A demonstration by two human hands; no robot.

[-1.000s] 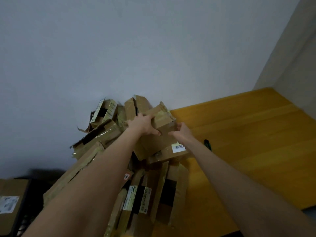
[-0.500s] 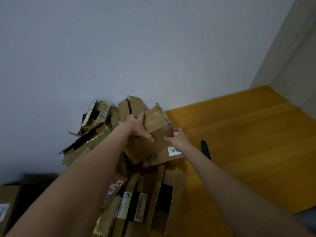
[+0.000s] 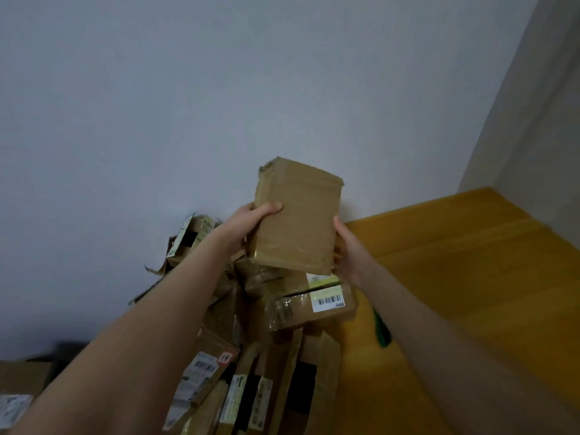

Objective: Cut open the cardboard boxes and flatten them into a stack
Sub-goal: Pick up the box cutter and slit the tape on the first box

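I hold a small taped brown cardboard box (image 3: 298, 215) up in the air in front of the wall, above the heap. My left hand (image 3: 248, 224) grips its left edge, thumb curled over the front face. My right hand (image 3: 346, 249) grips its lower right edge, fingers hidden behind the box. Below lies a pile of cardboard boxes (image 3: 251, 356), some torn open, some flattened, several with barcode labels. A box with a white barcode label (image 3: 310, 306) sits on top of the pile, just under the lifted box.
A dark green cutter (image 3: 381, 329) lies on the yellow wooden floor (image 3: 470, 277) right of the pile, beside my right forearm. A white wall (image 3: 219, 89) stands behind the pile. Another labelled box (image 3: 18, 390) sits at the far left.
Both hands have lifted the small box off the top of the pile and turned it upright, raising it toward the wall. The labelled box underneath is now uncovered.
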